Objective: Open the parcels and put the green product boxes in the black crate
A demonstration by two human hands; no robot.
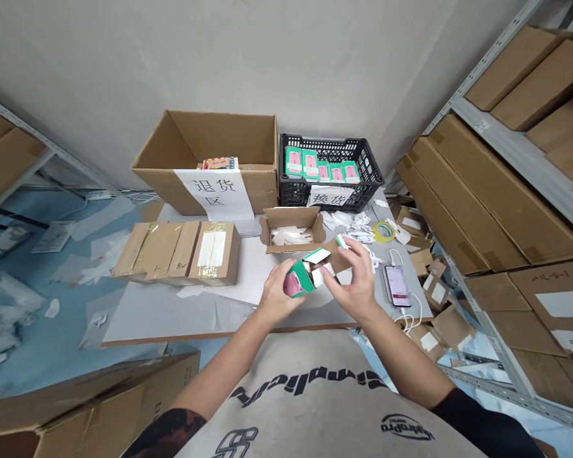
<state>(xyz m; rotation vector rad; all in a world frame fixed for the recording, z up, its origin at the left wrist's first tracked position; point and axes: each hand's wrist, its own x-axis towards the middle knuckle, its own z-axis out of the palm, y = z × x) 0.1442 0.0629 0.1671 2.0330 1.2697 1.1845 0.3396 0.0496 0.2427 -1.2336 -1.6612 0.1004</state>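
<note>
My left hand (pixel 277 291) is wrapped round the body of a small green and pink carton (pixel 305 275), held tilted above the near side of the table. The carton's end is open, with white flaps standing out. My right hand (pixel 358 280) grips that open end, its thumb on a white flap and its fingers beside a brown cardboard piece (pixel 332 256). Whether this brown piece is part of the carton I cannot tell. Just beyond my hands sits an open small brown box (pixel 292 248) holding white paper pieces.
Behind stand a large open cardboard box (pixel 155 181) with a paper sign and a black crate (pixel 370 184) holding several green-pink cartons. Taped brown boxes (pixel 176 251) lie left. Yellow tape (pixel 384 231), white cables and a phone (pixel 398 285) lie right. Loaded shelves (pixel 487 127) flank the table.
</note>
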